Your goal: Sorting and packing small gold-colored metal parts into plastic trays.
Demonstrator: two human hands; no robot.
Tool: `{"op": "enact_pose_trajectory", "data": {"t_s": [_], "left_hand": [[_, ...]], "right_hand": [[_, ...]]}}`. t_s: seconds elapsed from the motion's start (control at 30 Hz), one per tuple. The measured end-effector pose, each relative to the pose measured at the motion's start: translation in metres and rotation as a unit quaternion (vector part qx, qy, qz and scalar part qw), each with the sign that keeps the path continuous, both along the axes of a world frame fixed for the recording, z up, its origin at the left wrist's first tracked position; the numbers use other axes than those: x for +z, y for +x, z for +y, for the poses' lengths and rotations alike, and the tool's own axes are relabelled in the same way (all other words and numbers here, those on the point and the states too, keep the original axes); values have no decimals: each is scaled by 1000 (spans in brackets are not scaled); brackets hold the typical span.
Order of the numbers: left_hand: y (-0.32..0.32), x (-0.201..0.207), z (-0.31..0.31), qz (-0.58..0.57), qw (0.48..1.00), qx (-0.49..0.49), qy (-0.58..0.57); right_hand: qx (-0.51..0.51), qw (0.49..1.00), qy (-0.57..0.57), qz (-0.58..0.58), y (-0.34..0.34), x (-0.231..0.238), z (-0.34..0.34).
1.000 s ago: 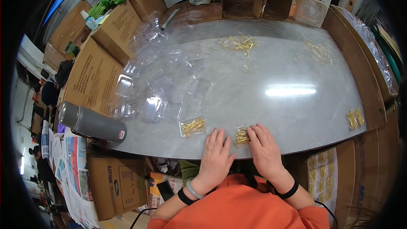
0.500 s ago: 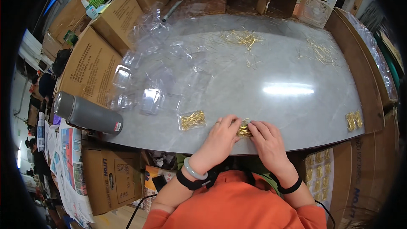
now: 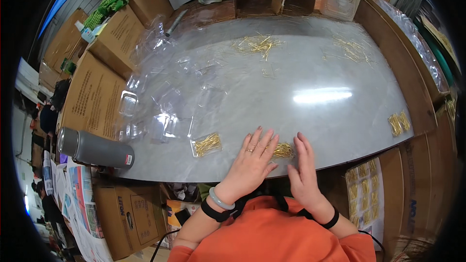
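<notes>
A small bundle of thin gold-coloured wire pins (image 3: 283, 150) lies near the table's front edge, between my two hands. My left hand (image 3: 248, 165) is palm down with its fingers stretched out, partly covering the bundle's left end. At the right end stands my right hand (image 3: 304, 177), fingers straight and thumb apart, its fingertips beside the pins. Whether the bundle sits in a clear box cannot be made out. To the left, a clear plastic box (image 3: 195, 149) holds another heap of gold pins (image 3: 208, 143).
Clear plastic boxes (image 3: 165, 98) are strewn over the table's left side, near a grey bottle (image 3: 97, 149). Loose gold pins (image 3: 259, 44) lie farther back. Two small bundles (image 3: 399, 123) rest at the right edge. Cardboard boxes (image 3: 92, 94) border the table.
My fingers, earlier bent in close around the pin bundle, have straightened. My right hand has moved off the bundle, showing more of it. The whole view has shifted slightly.
</notes>
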State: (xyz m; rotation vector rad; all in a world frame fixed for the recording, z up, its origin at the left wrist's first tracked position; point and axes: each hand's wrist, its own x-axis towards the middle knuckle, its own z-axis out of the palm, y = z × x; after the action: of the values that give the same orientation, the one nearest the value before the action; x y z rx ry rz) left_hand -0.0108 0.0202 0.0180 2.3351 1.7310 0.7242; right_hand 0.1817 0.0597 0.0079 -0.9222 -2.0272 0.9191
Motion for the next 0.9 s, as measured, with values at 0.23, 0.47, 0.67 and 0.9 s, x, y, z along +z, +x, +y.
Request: {"op": "enact_pose_trajectory", "data": {"t_s": [0.23,0.47,0.67,0.9], "left_hand": [[6,-13,-3,11,1000,19,22],[7,-16,-4,6,999,26,27],[6,-16,-9,-38,997,48,40],[-47,11,-68,-134,944,267,138]], "right_hand": [[13,946,-202,253,-20,-7,-3],[21,980,153,-129,-20,-2,-3],[3,954,230,-190,-26,-7,4],[-13,947,257,-192,-26,-8,5]]}}
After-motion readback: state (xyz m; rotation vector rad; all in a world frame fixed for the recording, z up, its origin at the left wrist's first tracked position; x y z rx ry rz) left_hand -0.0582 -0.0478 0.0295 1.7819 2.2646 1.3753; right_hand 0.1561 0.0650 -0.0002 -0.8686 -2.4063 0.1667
